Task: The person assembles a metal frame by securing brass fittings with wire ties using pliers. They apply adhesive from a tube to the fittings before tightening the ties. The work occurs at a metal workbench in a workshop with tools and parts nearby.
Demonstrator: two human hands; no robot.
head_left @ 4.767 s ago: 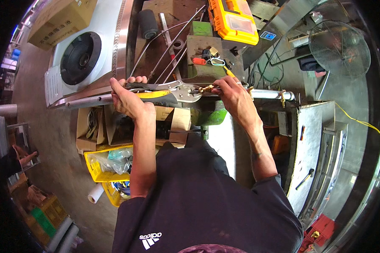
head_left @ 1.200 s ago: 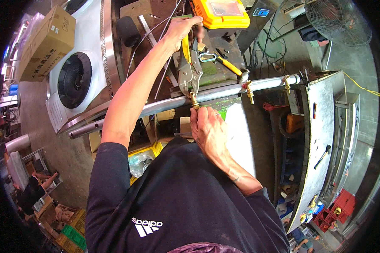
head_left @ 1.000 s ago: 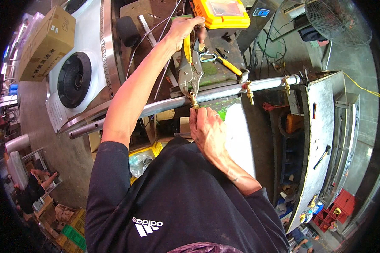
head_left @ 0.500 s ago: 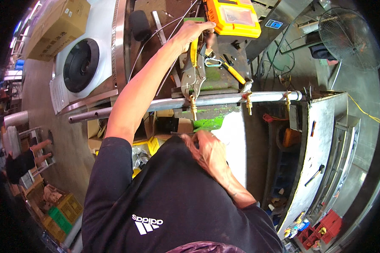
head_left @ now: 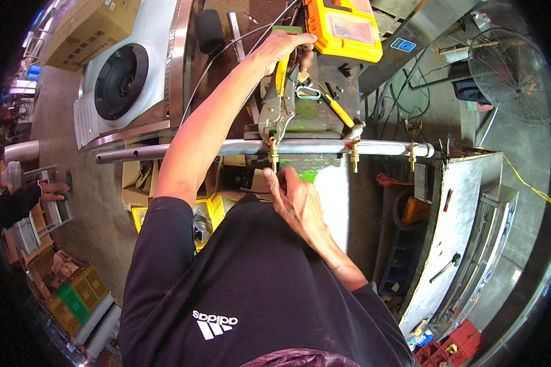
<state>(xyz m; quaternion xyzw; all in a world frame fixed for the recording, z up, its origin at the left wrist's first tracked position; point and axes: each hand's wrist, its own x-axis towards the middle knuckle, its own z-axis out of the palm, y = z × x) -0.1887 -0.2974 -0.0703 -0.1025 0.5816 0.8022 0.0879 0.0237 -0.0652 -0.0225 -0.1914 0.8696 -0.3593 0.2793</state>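
The pliers (head_left: 274, 110), clamped on the pipe (head_left: 239, 148) at a brass fitting (head_left: 273, 150), are gripped by the left hand (head_left: 281, 49); the right hand (head_left: 297, 205) is open below, so a steady turn seems needed next.

The long pipe (head_left: 226, 148) is bright, smooth metal with a dull sheen; the fittings (head_left: 352, 160) hanging from it look like polished brass. The locking pliers (head_left: 274, 113) are bare grey steel, one handle sleeved in glossy yellow plastic. The case (head_left: 343, 27) above is hard orange plastic with clear lids. The vise (head_left: 309, 119) is rough cast metal — chipped green paint, matt and grimy. The box (head_left: 82, 27) is plain brown cardboard, the fan housing (head_left: 125, 76) smooth white plastic, the shirt (head_left: 251, 287) soft black cloth — matt
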